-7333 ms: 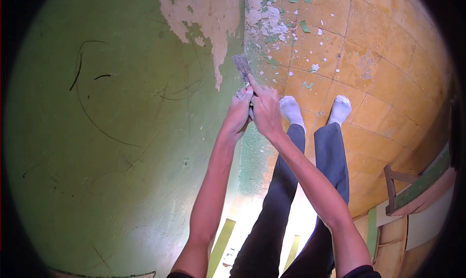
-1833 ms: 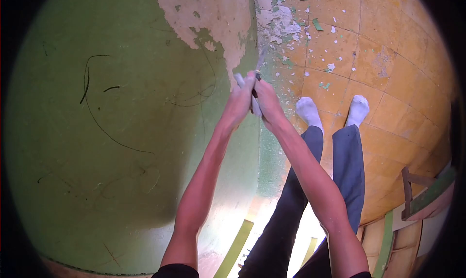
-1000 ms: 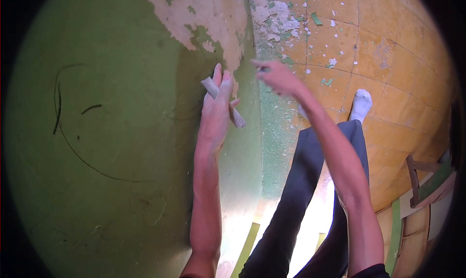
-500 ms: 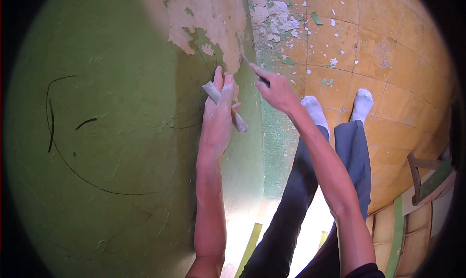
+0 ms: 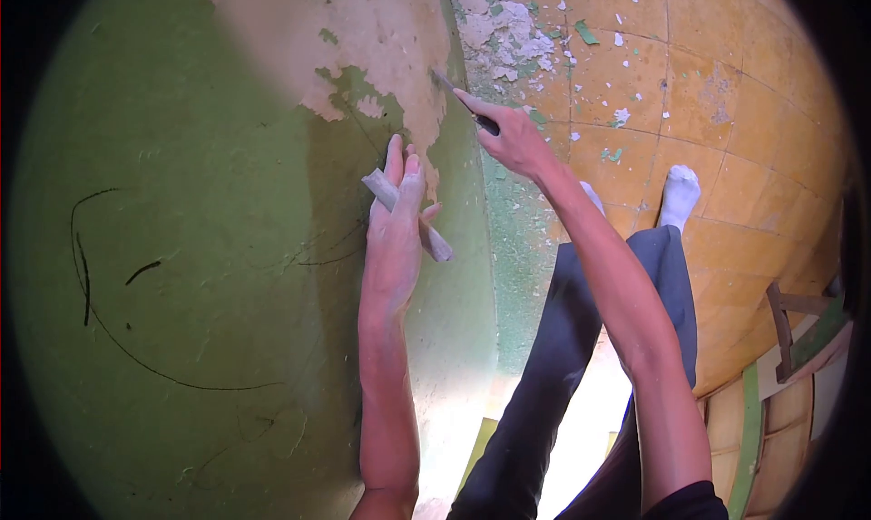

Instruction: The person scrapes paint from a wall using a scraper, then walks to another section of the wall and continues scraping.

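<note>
Green wall (image 5: pixel 181 248) closes the left side; open room above the tiled floor (image 5: pixel 726 112).

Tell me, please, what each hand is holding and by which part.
The right hand grips a scraper by its dark handle; the left hand clamps a pale stick mid-length.

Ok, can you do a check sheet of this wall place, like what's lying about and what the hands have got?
Surface: green painted wall with a bare beige plaster patch and black scribbles.
Job's things: thin dark-handled metal scraper, tip at the paint's edge; pale grey stick.
Clutter: green and white paint flakes on the yellow tiled floor.
Hands: left hand against the wall, fingers stretched, holding the stick; right hand grips the scraper.
Cables: nothing seen.
Surroundings: white-socked foot; wooden frame at the right.
</note>
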### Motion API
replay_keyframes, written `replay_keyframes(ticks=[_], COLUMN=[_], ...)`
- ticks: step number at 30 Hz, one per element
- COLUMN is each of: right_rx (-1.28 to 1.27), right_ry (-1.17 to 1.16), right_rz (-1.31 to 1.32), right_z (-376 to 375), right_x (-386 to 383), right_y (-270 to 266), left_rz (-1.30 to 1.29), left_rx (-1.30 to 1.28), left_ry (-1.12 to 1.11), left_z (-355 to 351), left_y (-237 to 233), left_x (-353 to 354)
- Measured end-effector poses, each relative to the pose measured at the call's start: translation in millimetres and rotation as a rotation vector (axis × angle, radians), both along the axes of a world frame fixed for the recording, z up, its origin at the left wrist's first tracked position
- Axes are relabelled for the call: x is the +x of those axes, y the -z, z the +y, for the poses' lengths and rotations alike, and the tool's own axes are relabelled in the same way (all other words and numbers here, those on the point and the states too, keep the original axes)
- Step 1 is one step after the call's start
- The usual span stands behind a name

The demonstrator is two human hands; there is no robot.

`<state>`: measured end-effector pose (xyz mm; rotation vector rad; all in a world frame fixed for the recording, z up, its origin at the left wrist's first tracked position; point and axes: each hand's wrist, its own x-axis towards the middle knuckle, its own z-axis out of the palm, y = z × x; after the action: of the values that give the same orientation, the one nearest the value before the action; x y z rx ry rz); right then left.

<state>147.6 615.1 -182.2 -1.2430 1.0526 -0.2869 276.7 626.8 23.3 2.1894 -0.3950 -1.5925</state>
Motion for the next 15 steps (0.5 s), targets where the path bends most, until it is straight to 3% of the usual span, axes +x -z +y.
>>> replay_keyframes(ticks=[5, 8, 15], right_rx=[-0.036, 0.003, 0.130], right_ry=[-0.019, -0.112, -0.058], right_rz=[-0.060, 0.039, 0.093], right_z=[35.4, 16.4, 13.1], right_x=[-11.8, -18.1, -1.4], right_y=[-10.0, -20.9, -32.9], left_rz=[-0.025, -0.026, -0.054], left_rx=[0.000, 0.001, 0.002], left_ry=[0.007, 0.015, 0.025], left_z=[-0.5, 0.9, 3.1], left_y=[1.6, 2.8, 2.3], left_x=[0.6, -1.7, -3.9])
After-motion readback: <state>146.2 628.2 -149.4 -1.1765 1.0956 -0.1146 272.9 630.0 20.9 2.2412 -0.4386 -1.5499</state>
